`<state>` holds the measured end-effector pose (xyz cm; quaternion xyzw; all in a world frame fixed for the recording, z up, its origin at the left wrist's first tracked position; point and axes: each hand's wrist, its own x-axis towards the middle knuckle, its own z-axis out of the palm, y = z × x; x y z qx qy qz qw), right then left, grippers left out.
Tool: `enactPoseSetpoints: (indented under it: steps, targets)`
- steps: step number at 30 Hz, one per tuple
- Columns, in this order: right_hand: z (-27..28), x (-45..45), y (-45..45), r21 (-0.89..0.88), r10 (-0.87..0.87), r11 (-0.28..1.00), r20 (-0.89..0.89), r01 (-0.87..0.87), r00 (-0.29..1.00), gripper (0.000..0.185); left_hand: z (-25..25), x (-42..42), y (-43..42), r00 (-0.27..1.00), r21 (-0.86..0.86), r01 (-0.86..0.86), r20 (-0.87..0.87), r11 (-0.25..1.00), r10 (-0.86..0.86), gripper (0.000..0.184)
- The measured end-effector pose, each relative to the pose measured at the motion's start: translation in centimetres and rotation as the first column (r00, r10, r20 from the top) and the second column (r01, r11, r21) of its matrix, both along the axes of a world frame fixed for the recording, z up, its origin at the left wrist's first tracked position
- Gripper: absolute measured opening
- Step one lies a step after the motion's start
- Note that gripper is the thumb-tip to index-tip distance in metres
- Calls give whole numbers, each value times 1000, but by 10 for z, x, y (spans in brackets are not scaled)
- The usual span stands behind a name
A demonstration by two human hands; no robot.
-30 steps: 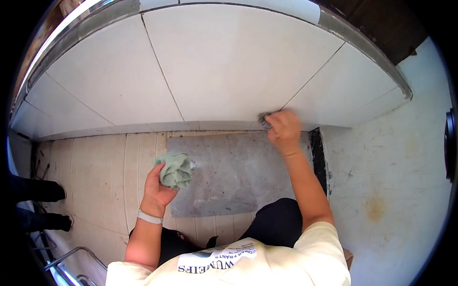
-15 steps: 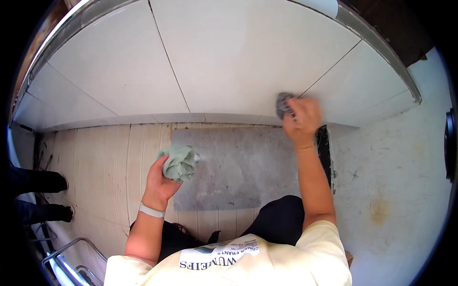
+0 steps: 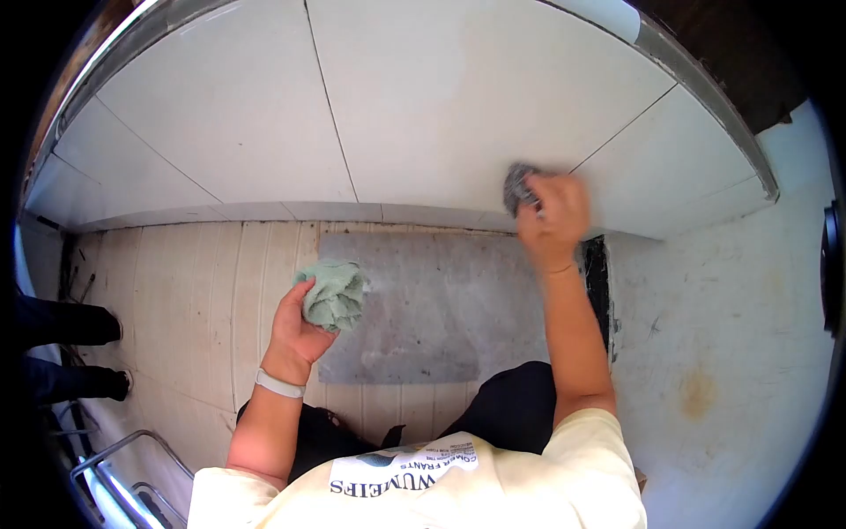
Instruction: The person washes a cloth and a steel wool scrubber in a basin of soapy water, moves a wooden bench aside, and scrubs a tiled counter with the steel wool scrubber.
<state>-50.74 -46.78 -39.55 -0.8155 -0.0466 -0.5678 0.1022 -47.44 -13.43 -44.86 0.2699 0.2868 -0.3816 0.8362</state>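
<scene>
My left hand [image 3: 300, 328] is closed around a crumpled light green cloth [image 3: 335, 295], held up above the floor. My right hand [image 3: 557, 212], slightly blurred, grips a grey steel wool scourer [image 3: 520, 187]. The scourer is against the white tiled surface [image 3: 432, 115], low down and near the seam between two tiles on the right. Part of the scourer is hidden behind my fingers.
A grey sheet [image 3: 414, 317] lies on the pale plank floor [image 3: 185, 300]. A stained whitish wall [image 3: 696, 326] stands at the right. Another person's dark-clad legs [image 3: 70, 326] are at the left, above a metal tube frame [image 3: 141, 441].
My right hand and the scourer have shifted slightly left and up along the tile. The left hand still holds the cloth, turned a little. The whole view has shifted slightly.
</scene>
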Motion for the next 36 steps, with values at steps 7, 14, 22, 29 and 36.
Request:
enactPoseSetpoints:
  steps: [7, 14, 22, 29, 36]
  targets:
    - [-28, -1, 7, 39, -4, 999, -126, 9, 992, 27, 5, 0, -1, 999, 15, -10, -46, 1000, 11, 32]
    - [37, 21, 24, 81, -34, 996, 144, 22, 989, 27, 3, -3, 1, 999, 11, -39, 30, 999, 38, 35]
    - [21, 78, 123, -72, 157, 985, -14, -157, 988, 26, 5, -1, 0, 1000, 29, -18, -13, 999, 18, 36]
    - [19, 2, -5, 8, -127, 992, 32, 127, 991, 29, 12, -3, -2, 998, 12, -61, -20, 998, 61, 32]
    - [130, -6, -11, -183, -239, 938, 272, 294, 932, 27, 11, -4, -2, 998, 43, -57, -30, 997, 58, 33]
